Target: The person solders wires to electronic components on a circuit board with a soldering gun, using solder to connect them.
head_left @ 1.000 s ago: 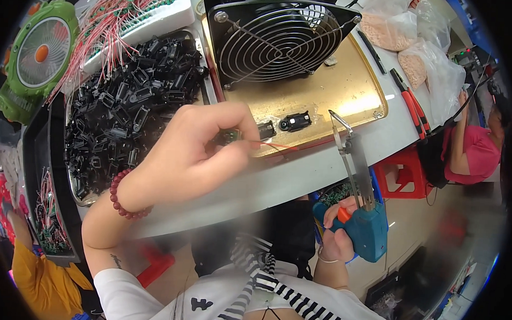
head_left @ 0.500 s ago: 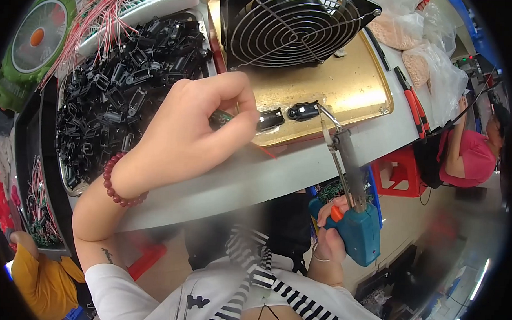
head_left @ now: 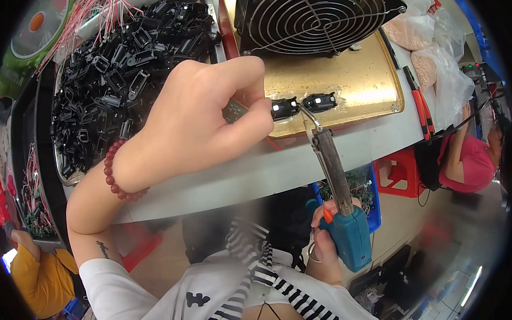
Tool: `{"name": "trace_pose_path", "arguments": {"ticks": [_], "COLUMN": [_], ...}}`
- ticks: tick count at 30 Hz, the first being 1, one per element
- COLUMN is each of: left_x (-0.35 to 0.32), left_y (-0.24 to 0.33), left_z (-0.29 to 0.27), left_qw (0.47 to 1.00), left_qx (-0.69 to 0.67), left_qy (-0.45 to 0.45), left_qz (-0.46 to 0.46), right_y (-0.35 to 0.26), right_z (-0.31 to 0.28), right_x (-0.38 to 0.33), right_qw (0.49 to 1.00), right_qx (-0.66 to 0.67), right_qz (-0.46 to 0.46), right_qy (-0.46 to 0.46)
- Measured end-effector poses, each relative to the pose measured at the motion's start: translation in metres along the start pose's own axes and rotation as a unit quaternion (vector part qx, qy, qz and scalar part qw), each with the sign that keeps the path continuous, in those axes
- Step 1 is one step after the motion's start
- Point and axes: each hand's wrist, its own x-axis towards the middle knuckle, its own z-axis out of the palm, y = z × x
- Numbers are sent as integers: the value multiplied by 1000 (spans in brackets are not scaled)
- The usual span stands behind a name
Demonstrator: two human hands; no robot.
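Note:
My left hand (head_left: 210, 110) is closed in a pinch over the near edge of a gold tray (head_left: 377, 79). A strip of green circuit board (head_left: 233, 110) shows between its fingers, and a red wire pokes out below them. Just past the fingertips lies a small black plastic housing (head_left: 284, 108), with a second black housing (head_left: 321, 101) to its right on the tray. My right hand (head_left: 324, 244) grips a teal soldering gun (head_left: 352, 239) with an orange trigger. The gun's bent metal tip is at the gap between the two housings; whether it touches either one is unclear.
A black fan (head_left: 323, 24) with a wire guard stands on the tray. Many black housings (head_left: 118, 70) fill a tray at left. Red-handled pliers (head_left: 421, 109) and plastic bags (head_left: 445, 82) lie at right. A blue bin (head_left: 372, 212) of circuit boards is below the table edge.
The soldering gun's tip has moved left, from the right housing's far end to the gap between the housings. My left hand keeps its pinch. The whole view has shifted slightly.

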Motion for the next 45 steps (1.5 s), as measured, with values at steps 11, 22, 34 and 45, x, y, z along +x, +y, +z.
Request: {"name": "trace_pose_path", "arguments": {"ticks": [11, 22, 34, 45], "left_x": [4, 3, 5, 3], "left_y": [3, 0, 1, 0], "left_z": [4, 7, 9, 9], "left_qw": [1000, 999, 999, 998], "left_qx": [0, 3, 14, 21], "left_qy": [12, 25, 26, 37], "left_qz": [15, 30, 28, 40], "right_y": [1, 9, 6, 9], "right_z": [-7, -8, -7, 2], "right_x": [1, -1, -4, -8], "right_qw": [1000, 1000, 998, 997], "right_qx": [-2, -5, -17, 43], "right_qz": [6, 1, 65, 56], "right_qy": [-21, -26, -20, -19]}}
